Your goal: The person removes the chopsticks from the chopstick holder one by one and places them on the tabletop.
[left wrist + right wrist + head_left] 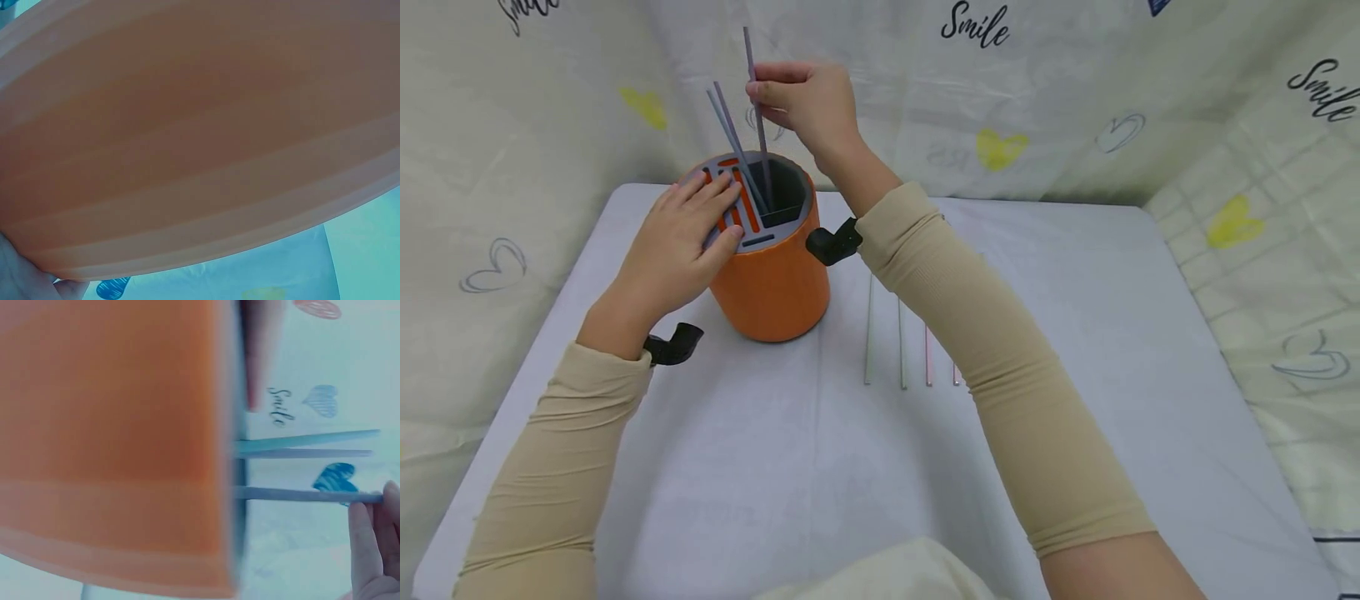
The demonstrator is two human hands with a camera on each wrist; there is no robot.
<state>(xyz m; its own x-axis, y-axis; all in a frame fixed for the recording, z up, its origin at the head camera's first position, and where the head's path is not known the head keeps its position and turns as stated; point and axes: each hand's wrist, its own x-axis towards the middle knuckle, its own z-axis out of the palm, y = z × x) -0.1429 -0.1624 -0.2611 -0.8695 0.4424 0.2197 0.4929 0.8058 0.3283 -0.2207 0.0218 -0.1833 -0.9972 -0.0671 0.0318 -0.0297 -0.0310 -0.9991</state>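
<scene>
An orange round utensil holder [767, 292] with a grey slotted top stands at the table's back left. My left hand [681, 237] rests on the top with its fingers spread over the slots; in the left wrist view the holder's orange wall [206, 144] fills most of the picture. Between thumb and fingers, my right hand [808, 104] pinches the upper part of a purple chopstick [760, 125]. Its lower end is inside the holder's large dark opening. Two more chopsticks, one bluish [312, 439] and one purple [325, 453], lean together in that opening.
On the white table [820, 467], several thin chopsticks lie apart, among them a green one [869, 342] and a pink one [928, 358]; my right forearm partly covers them. A printed cloth [895, 117] hangs right behind the table.
</scene>
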